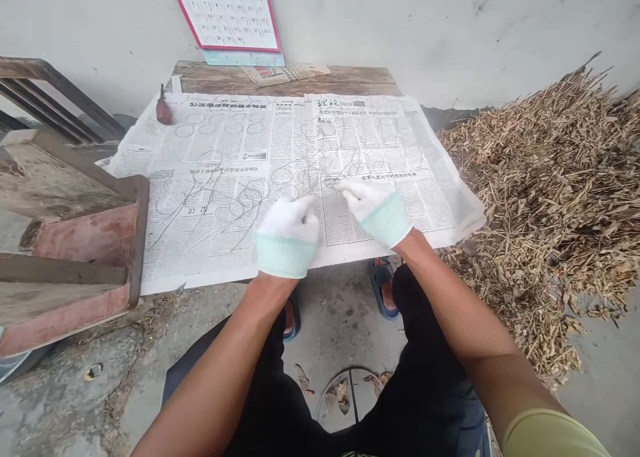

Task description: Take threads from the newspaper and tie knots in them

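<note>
Nearest are the person's black trousers, spread left and right in the head view, with a yellow-green short sleeve at the near right. Between the legs, a thin round ring with a crossbar lies on the grey concrete floor, brown leaves about it; farther off show two blue slippers.

Both forearms reach over the near edge of a wooden surface spread with printed newspaper sheets. The left hand, in a white knit glove with a mint-green cuff, has its fingers curled inward. The right hand, gloved alike, sits just to its right, thumb and fingers drawn together and pointing left. Whether either pinches a strand cannot be told. Thin dark wire-like strands, looped and tangled, lie across the newspaper, beyond the hands and to their left, some right by the fingertips. A thin white stick lies near left of them.

At the far left corner stands a small dark-red bulb-shaped object with a narrow neck. A red-bordered paper calendar hangs at the far side above a folded newspaper. Left is a worn wooden frame with a reddish panel; right, a heap of dry brown stalks.
</note>
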### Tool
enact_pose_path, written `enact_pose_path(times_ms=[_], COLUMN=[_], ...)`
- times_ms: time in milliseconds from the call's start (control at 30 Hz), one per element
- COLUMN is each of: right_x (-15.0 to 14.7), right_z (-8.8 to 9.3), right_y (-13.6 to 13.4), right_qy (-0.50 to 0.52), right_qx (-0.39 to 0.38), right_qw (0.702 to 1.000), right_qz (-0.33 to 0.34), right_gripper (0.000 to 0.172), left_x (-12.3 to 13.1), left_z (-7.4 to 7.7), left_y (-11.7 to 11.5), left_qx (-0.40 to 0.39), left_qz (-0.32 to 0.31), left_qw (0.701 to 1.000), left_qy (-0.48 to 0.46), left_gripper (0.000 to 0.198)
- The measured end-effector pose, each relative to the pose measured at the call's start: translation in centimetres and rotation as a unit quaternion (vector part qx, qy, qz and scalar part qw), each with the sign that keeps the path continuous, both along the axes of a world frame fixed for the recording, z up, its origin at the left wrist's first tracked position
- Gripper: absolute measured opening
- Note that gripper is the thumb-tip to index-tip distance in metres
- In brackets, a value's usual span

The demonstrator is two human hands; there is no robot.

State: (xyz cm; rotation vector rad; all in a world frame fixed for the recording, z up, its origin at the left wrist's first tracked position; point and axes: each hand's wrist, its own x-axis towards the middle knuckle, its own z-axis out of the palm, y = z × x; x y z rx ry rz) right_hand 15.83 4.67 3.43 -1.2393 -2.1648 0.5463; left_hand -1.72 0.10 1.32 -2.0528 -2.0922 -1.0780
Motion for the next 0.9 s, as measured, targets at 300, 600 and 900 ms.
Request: enact_pose_path(times_ms=[300,600,900], right_x=[0.4,0.1,-0.7], right_z=[0.2,-0.1,1.2], right_y=[0.0,-0.2,-1.1], right_qy=[-0.018,-0.032,0.081], right_qx=[0.047,0.044,-0.066], right_qw=[0.998,0.998,0.994], right_qz=[-0.046,-0.018,-0.008], right_gripper=[0.034,0.033,0.029], left_x=[0.4,-1.6,-1.1], left_z=[1.1,0.0,0.5], left_y=[-0.3,1.6,1.3], left_qx=[-0.078,-0.241,-0.273], left_qz=[-0.055,-0.209,-0.223], left_qw=[0.943,0.798,0.796], left_qy=[-0.32,-0.511,-0.492], left_gripper=[0.036,0.049,0.033])
